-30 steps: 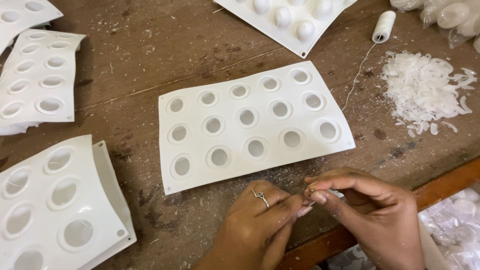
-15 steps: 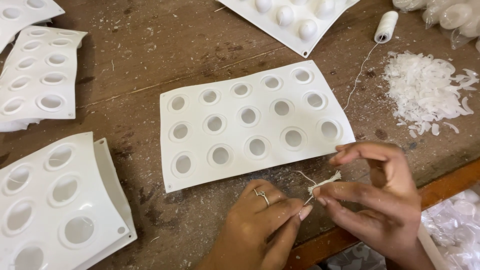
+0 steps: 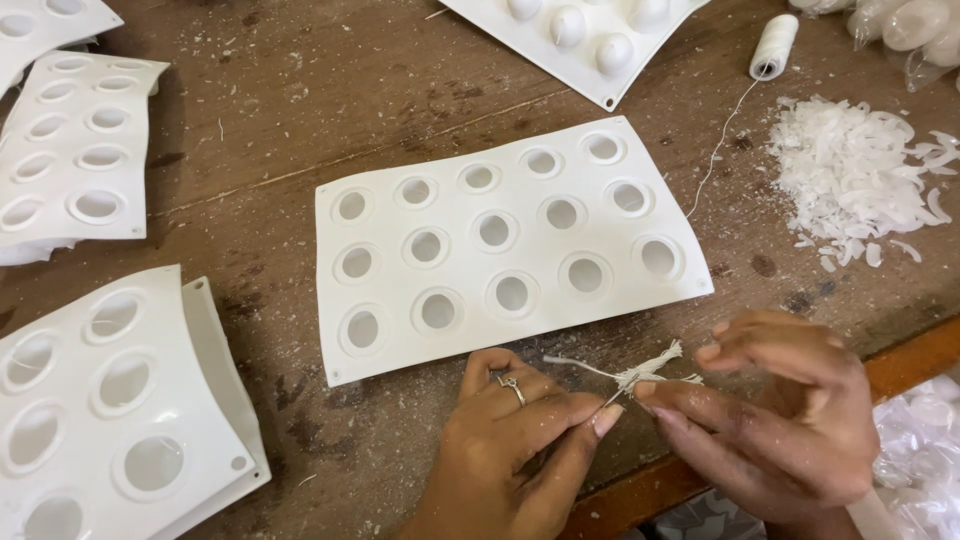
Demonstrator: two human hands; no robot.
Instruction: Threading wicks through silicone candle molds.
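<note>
A small bundle of white thread [image 3: 645, 372] sits between my two hands just below the front edge of a white mould tray [image 3: 400, 285] with rows of round holes. My left hand [image 3: 510, 440], with a ring on one finger, pinches the thread's lower end between thumb and forefinger. My right hand [image 3: 780, 420] grips the frayed bundle with its fingertips. A loose strand runs left from the bundle over my left hand.
A thread spool [image 3: 772, 45] stands at the back right, its thread trailing toward the mould. White wax flakes [image 3: 850, 180] lie in a pile at right. More white moulds [image 3: 110, 400] lie at left, and one with egg shapes [image 3: 570, 35] at the back. The table's orange edge [image 3: 900, 365] runs beside my right hand.
The thread bundle came out from inside my closed fingers and is now spread between both hands. My right hand opened, then shifted right and lower.
</note>
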